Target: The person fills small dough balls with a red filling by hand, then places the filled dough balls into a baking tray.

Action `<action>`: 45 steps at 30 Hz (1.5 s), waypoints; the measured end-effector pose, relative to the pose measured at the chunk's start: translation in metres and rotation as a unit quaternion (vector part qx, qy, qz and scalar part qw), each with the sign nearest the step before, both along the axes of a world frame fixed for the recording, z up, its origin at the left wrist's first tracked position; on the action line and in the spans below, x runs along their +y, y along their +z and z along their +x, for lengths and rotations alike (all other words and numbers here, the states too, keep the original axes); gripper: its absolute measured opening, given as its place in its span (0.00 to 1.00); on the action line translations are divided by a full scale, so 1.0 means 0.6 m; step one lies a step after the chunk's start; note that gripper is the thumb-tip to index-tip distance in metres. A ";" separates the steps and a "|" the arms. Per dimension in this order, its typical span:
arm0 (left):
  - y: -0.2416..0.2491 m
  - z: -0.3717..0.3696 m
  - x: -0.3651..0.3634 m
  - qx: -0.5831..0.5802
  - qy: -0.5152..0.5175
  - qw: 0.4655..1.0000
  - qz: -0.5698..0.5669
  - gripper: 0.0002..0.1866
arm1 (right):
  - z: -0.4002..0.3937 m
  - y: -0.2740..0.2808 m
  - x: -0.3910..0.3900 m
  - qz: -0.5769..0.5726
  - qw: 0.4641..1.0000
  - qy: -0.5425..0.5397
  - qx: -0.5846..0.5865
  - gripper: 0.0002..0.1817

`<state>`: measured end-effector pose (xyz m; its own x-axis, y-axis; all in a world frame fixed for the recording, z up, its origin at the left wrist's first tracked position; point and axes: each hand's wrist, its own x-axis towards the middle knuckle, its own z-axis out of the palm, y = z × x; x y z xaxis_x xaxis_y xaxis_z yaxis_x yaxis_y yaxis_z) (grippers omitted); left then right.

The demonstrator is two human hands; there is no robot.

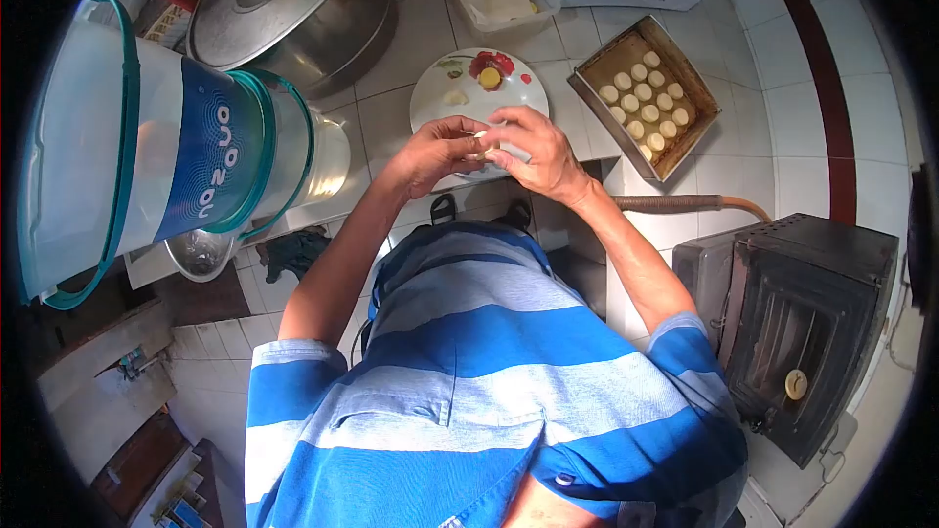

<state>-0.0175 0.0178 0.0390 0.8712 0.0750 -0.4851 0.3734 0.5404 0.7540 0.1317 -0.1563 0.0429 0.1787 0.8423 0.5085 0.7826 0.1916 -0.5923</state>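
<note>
Straight ahead at 12 o'clock, the left hand (435, 154) and right hand (538, 152) gripped a small pale piece (480, 145) in their fingertips; light, even pressure seemed best for its shape. Just beyond, a yellow round (490, 78) lay on the plate (426, 103); at 1 o'clock, pale rounds (643, 92) sat in a tray (626, 66).

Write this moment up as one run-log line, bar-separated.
left hand + right hand: on small pale piece | plate: yellow piece, pale scrap | tray: pale rounds | pot: lidded

Left hand (433, 155), right hand (541, 156) nearly meeting (fingers (521, 117) curled), forearms (352, 240) angled inward.
</note>
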 end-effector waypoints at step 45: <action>-0.023 0.012 -0.056 -0.039 0.230 0.955 -0.185 0.17 | -0.006 -0.007 0.012 -0.016 0.973 -0.108 0.204 0.08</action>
